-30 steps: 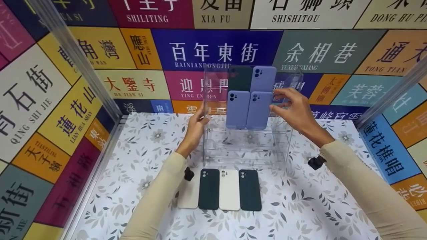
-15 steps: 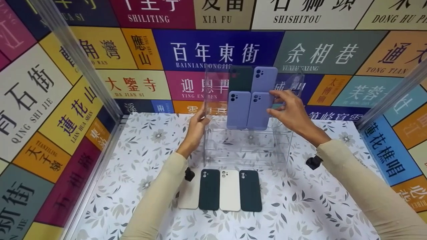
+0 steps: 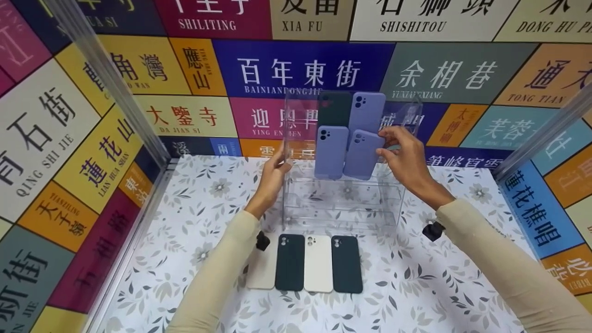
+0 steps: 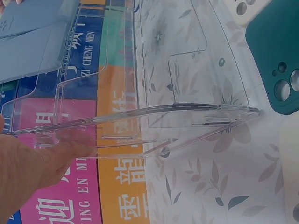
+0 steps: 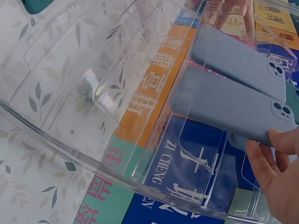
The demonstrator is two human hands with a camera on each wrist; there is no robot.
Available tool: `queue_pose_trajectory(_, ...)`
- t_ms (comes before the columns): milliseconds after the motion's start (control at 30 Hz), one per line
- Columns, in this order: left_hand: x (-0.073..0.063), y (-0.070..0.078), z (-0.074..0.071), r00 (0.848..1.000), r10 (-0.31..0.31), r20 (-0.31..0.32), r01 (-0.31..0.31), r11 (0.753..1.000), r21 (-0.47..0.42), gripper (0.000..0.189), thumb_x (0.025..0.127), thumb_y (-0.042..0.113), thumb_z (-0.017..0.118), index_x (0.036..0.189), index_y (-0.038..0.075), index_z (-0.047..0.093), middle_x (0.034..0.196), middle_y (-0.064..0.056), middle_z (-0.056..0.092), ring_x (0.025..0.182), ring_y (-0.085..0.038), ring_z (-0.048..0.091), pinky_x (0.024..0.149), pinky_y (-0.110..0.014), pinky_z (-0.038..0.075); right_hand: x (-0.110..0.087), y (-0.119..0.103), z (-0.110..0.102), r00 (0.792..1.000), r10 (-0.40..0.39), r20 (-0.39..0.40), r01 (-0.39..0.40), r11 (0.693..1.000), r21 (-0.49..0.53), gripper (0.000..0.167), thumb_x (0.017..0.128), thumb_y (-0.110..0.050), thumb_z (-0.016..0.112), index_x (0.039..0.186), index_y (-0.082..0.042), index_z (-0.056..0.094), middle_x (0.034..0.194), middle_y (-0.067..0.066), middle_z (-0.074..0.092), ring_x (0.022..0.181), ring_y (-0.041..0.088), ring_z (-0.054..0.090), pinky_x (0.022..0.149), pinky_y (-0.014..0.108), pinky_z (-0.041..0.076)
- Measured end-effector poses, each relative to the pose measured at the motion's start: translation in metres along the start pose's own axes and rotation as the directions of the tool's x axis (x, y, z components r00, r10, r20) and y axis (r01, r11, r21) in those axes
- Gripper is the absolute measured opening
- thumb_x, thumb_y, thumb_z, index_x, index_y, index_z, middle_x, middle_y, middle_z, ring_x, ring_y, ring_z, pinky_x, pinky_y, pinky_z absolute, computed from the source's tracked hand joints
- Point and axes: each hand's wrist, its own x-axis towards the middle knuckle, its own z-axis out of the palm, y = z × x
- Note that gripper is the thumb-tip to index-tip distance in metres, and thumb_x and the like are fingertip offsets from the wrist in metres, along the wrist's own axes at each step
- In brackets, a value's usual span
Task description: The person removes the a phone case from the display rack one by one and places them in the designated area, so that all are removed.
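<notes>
My right hand (image 3: 407, 157) pinches the upper right edge of a lavender phone case (image 3: 362, 155), which leans to the right. The case's lower end rests in a tier of a clear acrylic display stand (image 3: 342, 217). To its left stands another lavender phone case (image 3: 331, 152), upright. Behind these, one tier up, are a dark green phone case (image 3: 335, 107) and a third lavender case (image 3: 368, 108). My left hand (image 3: 270, 180) holds the stand's left side wall; the left wrist view shows its fingers (image 4: 70, 154) along the clear panel.
In front of the stand, a row lies flat on the floral tabletop (image 3: 416, 296): a beige case (image 3: 262, 270), a dark green case (image 3: 290, 263), a cream case (image 3: 318, 263) and another dark green case (image 3: 347, 263). Printed sign walls (image 3: 300, 69) rise behind and beside the table.
The lower right lavender case has tipped from upright to leaning right, apart from its neighbour at the top. The right hand shifted slightly with it; the left hand stays on the stand.
</notes>
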Motion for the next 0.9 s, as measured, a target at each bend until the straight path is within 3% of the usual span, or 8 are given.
queue_pose_trajectory(267,-0.001,0.000,0.000,1.000,-0.026,0.013,0.026,1.000,0.011,0.069,0.111,0.008,0.053,0.175,0.019,0.029,0.171,-0.023,0.043,0.155,-0.041,0.047,0.129,-0.051,0.036,-0.004,-0.010,-0.013,0.996,-0.022,-0.090,0.027,0.998,0.064,0.036,0.094,0.014,0.078,0.128,0.004,0.073,0.117,0.018,0.071,0.102,0.016,0.069,0.087,0.011,0.057)
queue_pose_trajectory(400,0.000,0.000,-0.001,1.000,-0.018,0.009,0.018,1.000,0.007,0.067,0.112,0.009,0.054,0.174,0.018,0.031,0.171,-0.022,0.044,0.155,-0.040,0.046,0.130,-0.050,0.036,-0.009,-0.017,-0.020,0.993,-0.027,-0.114,0.038,0.995,0.097,0.036,0.094,0.013,0.079,0.128,0.002,0.074,0.117,0.016,0.072,0.101,0.013,0.068,0.089,0.012,0.057)
queue_pose_trajectory(567,0.000,0.000,-0.002,1.000,-0.021,0.000,0.021,1.000,0.019,0.066,0.112,0.009,0.055,0.174,0.018,0.033,0.170,-0.018,0.047,0.153,-0.037,0.049,0.129,-0.050,0.038,-0.019,-0.019,-0.024,0.993,-0.033,-0.110,0.044,0.994,0.101,0.036,0.094,0.013,0.079,0.128,0.003,0.074,0.116,0.016,0.072,0.102,0.013,0.069,0.091,0.014,0.058)
queue_pose_trajectory(900,0.000,0.000,-0.001,0.999,-0.037,-0.001,0.037,0.999,0.003,0.069,0.112,0.006,0.053,0.175,0.021,0.030,0.170,-0.022,0.046,0.152,-0.038,0.050,0.129,-0.050,0.037,-0.040,-0.015,-0.024,0.997,-0.006,-0.080,0.012,0.997,0.077,0.035,0.095,0.011,0.079,0.128,0.001,0.075,0.116,0.014,0.071,0.103,0.012,0.069,0.092,0.013,0.057)
